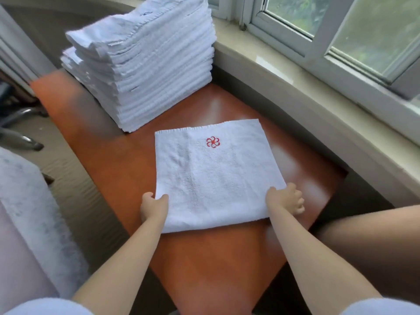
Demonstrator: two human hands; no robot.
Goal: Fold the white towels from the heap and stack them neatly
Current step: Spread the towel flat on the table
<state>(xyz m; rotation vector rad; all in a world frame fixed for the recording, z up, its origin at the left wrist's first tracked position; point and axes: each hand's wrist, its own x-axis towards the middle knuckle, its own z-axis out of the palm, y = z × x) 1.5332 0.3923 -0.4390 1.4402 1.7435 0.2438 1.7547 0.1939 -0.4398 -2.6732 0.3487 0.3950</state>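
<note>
Left hand [154, 206] pinching left edge of one white towel [216, 176]; right hand [285, 198] curled round right edge near front corner. Towel flat on orange-brown table [216, 264], one red flower emblem [213, 142] near far edge. One tall stack of folded towels [145, 64] just behind — count unclear. Window sill [318, 87] along right; two window frames [318, 28] above.

two bare forearms reached up from the bottom of the view, uncovered from wrist to past the elbow. the left hand [154, 206] and the right hand [286, 199] wore no gloves, rings or watch. short pale blue-white sleeves [48, 306] showed at the lower corners, one on each upper arm, soft-edged and plain, with no print or marking visible.
</note>
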